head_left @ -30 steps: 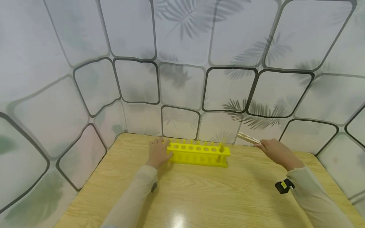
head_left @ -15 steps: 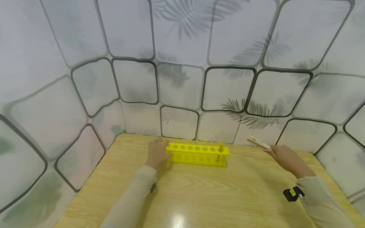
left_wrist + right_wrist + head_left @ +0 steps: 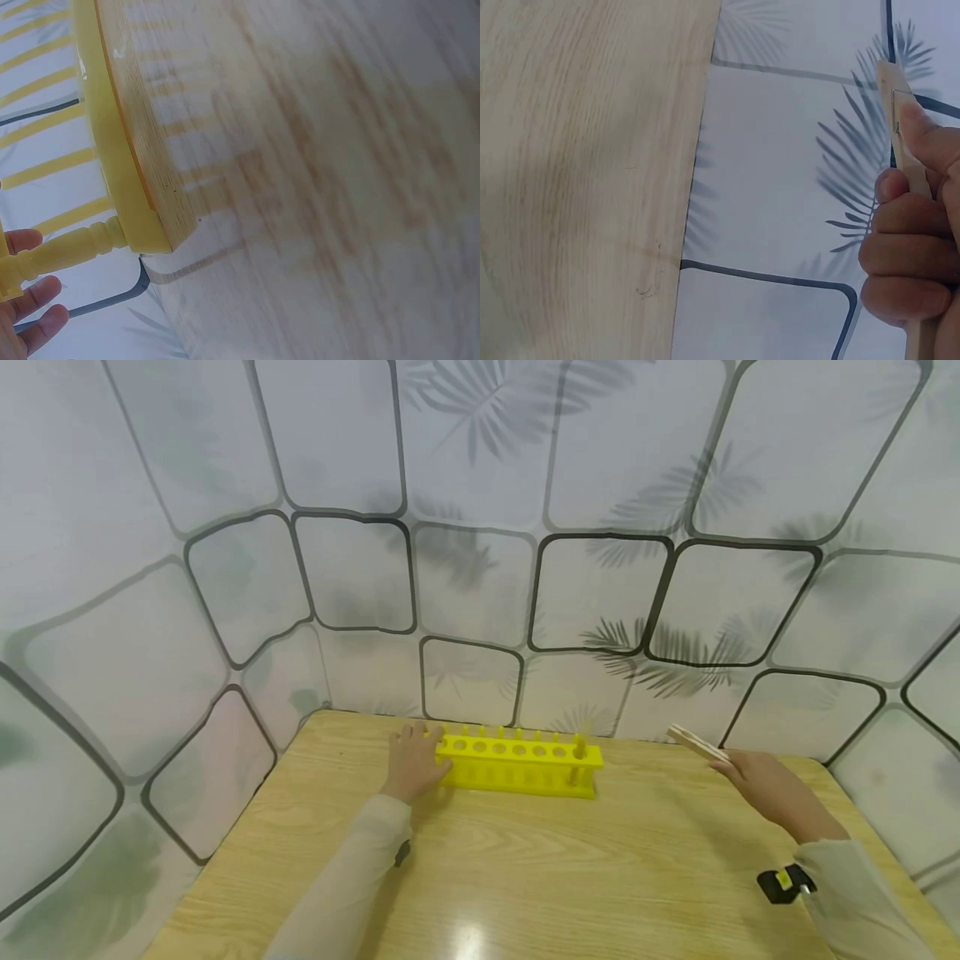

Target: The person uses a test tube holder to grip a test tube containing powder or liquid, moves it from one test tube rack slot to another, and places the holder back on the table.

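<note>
A yellow test tube rack [image 3: 517, 777] stands on the wooden table near its back edge. My left hand [image 3: 412, 764] holds the rack's left end, thumb in front. In the left wrist view, fingertips [image 3: 46, 322] show behind the rack's turned end post [image 3: 71, 249]. One test tube [image 3: 579, 747] stands upright in the hole at the rack's right end. To the right and above the table, my right hand [image 3: 776, 789] grips a wooden test tube holder [image 3: 696, 742]. Its wire spring shows by my thumb in the right wrist view, with fingers [image 3: 907, 255] curled round the handle.
The wooden table [image 3: 480, 877] spreads out in front of the rack. A pale patterned curtain [image 3: 472, 585] with dark outlines and leaf prints rises behind the table's back edge and along the left side.
My right hand has moved right and slightly down with the test tube holder, away from the rack. My left hand and the rack have stayed in place.
</note>
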Tool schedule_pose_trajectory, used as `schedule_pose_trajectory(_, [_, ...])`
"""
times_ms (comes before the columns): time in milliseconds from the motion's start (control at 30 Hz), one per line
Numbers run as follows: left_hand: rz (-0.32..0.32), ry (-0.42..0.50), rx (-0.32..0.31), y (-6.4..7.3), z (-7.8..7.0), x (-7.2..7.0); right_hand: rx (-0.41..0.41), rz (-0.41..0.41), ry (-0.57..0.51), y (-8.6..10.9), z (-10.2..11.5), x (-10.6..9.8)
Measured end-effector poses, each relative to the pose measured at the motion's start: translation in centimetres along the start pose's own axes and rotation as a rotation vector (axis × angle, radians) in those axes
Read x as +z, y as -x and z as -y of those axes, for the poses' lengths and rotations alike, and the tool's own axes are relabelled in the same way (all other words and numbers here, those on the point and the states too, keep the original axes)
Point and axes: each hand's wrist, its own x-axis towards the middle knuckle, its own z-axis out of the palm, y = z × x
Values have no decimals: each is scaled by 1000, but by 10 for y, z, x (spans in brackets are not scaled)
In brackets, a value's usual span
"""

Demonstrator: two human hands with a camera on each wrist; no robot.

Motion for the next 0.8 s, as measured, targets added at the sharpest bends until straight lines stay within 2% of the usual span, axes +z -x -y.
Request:
schedule_pose_trajectory(433, [11,-8,-1,0,-1,-2,49,5,15,14,-18,11])
schedule_pose_trajectory(800, [17,24,-1,-1,0,0,59,-17,15,26,-28,19])
